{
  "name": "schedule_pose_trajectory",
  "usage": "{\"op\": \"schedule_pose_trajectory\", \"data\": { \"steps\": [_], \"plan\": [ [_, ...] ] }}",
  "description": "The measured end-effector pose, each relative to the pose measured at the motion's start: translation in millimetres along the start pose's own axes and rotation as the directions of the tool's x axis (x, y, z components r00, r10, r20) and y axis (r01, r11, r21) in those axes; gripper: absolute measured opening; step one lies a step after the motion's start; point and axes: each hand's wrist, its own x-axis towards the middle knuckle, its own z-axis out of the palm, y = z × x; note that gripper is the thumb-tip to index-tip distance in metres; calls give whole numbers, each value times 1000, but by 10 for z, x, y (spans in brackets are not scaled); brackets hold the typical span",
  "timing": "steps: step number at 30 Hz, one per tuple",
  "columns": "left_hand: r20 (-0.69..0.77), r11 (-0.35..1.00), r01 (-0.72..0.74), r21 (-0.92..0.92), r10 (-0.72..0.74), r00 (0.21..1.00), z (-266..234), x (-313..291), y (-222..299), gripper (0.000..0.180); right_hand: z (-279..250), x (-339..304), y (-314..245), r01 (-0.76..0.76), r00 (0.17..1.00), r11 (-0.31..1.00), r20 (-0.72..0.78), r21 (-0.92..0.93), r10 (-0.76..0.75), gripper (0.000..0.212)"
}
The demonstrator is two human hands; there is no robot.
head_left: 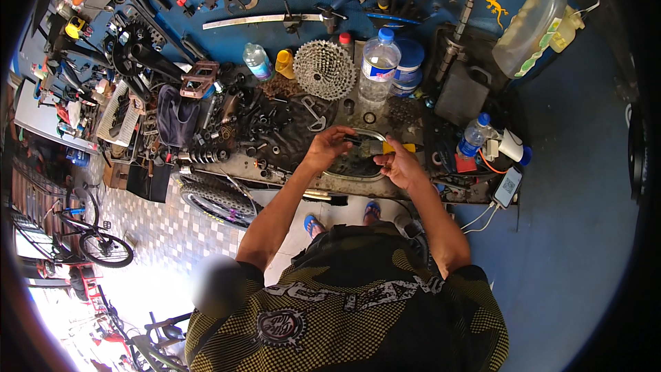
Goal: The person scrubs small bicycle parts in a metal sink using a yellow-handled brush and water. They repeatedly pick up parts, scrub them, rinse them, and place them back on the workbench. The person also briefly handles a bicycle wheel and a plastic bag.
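Observation:
Above a metal-rimmed tray (358, 177) on the bench are both my hands, facing each other. My left hand (328, 149) is over its left side, fingers bent but apart, and I see nothing held in it. Over the right side is my right hand (402, 167), its index finger stretched forward and thumb pointing left, with a gap between. A small yellow item (409, 147) lies just beyond the right hand. The tray's inside looks dark and greenish, and its contents are too small to make out. Past the tray lies a small black ring (370, 118).
Behind the tray stand a large bicycle cassette (324, 69) and a clear water bottle (379, 65). Loose parts and tools crowd the bench's left. To the right are a small bottle (474, 134) and a phone (508, 188) with cables. Below the bench is a bicycle wheel (217, 200).

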Motion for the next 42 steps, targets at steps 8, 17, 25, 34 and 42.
{"op": "schedule_pose_trajectory", "data": {
  "steps": [8, 17, 25, 34, 42],
  "plan": [
    [-24, 865, 162, -476, -197, 980, -218, -153, 40, 35, -135, -197, 78, 542, 552, -172, 503, -822, -665, 28],
    [95, 879, 246, -409, -227, 969, -207, -191, 29, 35, 490, -566, -391, 744, 229, -337, 693, -578, -684, 20],
    [1, 998, 62, -4, -62, 998, -84, -155, 142, 33, 397, -149, -259, 619, 677, 144, 431, -772, -596, 30],
    [77, 589, -257, 766, 313, 947, -39, -116, 89, 52, 156, -57, -117, 96, 995, 953, 14, -289, -97, 49],
    [-78, 589, -91, 803, 255, 964, 32, -229, 322, 53, -21, -154, 186, 507, 651, -26, 402, -862, -644, 32]
  ]
}}
